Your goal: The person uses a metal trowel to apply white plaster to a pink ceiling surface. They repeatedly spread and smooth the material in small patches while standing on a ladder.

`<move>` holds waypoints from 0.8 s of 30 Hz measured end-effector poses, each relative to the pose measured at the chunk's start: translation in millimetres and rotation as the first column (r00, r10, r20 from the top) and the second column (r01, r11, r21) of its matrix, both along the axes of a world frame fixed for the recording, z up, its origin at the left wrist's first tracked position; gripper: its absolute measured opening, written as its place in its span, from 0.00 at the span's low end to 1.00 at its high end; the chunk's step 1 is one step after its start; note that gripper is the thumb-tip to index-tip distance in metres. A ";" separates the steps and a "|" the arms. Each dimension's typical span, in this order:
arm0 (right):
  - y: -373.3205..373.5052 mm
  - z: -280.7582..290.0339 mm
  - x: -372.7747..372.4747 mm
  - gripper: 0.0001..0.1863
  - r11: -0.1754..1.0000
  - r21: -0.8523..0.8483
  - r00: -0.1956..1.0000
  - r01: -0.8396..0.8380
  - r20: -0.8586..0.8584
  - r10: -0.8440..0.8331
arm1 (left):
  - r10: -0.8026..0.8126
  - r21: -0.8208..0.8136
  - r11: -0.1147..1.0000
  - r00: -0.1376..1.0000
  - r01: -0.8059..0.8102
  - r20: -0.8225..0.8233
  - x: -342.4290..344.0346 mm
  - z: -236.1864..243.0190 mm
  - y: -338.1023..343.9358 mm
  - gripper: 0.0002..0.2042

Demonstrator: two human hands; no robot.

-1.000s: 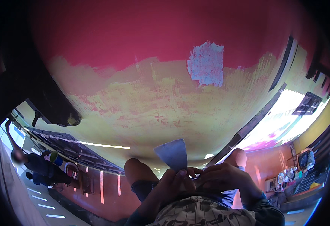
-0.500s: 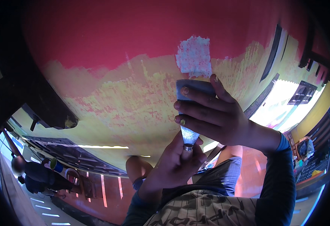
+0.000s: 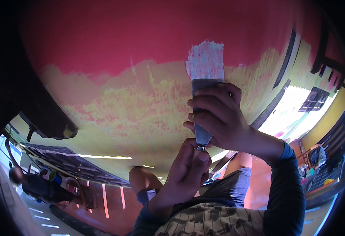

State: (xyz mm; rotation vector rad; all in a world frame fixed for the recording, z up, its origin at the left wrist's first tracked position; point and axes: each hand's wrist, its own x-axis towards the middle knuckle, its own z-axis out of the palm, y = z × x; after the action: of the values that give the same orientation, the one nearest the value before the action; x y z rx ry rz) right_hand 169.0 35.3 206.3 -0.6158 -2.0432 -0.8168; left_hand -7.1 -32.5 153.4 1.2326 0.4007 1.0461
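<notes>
In the head view, a flat grey metal scraper blade (image 3: 202, 114) lies against the red and yellow painted wall (image 3: 133, 102), its top edge just under a pale scraped patch of bare plaster (image 3: 205, 59). The right hand (image 3: 219, 118) is wrapped over the blade's face, fingers pressing it to the wall. The left hand (image 3: 186, 173) is closed around the handle below. The blade looks stiff, thin and light; the handle gives the firm hold, the blade's back takes pressure.
</notes>
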 end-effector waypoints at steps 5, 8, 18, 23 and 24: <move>12.0 4.5 -0.5 0.14 0.997 0.027 0.996 -0.070 -0.052 0.071 | 0.001 -0.004 1.000 1.000 -0.001 0.026 5.5 4.3 0.4 0.14; 14.0 3.6 -1.2 0.15 0.996 0.043 0.997 -0.078 -0.025 0.079 | -0.029 -0.045 0.999 0.999 0.030 0.014 4.5 5.5 -1.2 0.14; 16.2 7.6 -5.3 0.12 0.995 0.053 0.995 -0.086 -0.054 0.088 | -0.073 -0.039 0.997 0.997 0.074 0.020 0.1 11.7 1.3 0.14; 16.9 12.2 -6.4 0.12 0.995 0.072 0.993 -0.074 -0.084 0.080 | -0.026 -0.063 0.998 0.999 0.028 0.030 0.5 15.6 0.2 0.14; 14.5 11.8 -8.0 0.12 0.995 0.067 0.993 -0.075 -0.089 0.081 | -0.037 -0.097 0.994 0.999 0.040 0.034 1.1 15.8 -0.2 0.14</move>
State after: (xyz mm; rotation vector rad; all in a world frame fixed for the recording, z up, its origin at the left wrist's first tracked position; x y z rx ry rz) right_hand 161.0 49.8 218.1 -0.5246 -1.9383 -0.7901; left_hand -6.0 -32.7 169.3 1.1313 0.3973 1.0004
